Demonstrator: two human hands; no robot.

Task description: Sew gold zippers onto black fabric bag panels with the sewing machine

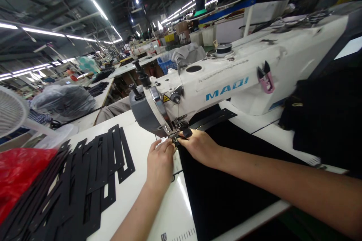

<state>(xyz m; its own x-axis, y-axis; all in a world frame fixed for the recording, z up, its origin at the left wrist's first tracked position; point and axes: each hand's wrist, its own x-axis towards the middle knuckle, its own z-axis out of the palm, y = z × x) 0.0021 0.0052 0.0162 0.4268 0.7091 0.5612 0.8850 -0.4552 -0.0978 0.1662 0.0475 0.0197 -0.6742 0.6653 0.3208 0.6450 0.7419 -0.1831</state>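
Note:
A white sewing machine (226, 71) lettered "MAQI" stands before me, and both my hands are at its presser foot (174, 139). My left hand (160, 160) is closed, its fingertips drawn together just left of the foot; what they pinch is hidden. From the right, my right hand (203, 148) reaches in with bent, closed fingers, close beside a dark round knob (187, 133). Whatever its fingertips grip is too small to make out. Black fabric (226, 192) lies under my right hand and forearm, and a black strip (213, 118) rests on it behind the hand.
Black slotted strips (96, 165) are heaped on the white table (135, 203) at left, near a red plastic bag (22, 173) and a white fan (13, 113). Pink thread snips (266, 79) hang on the machine. Dark cloth (328, 120) is piled at right.

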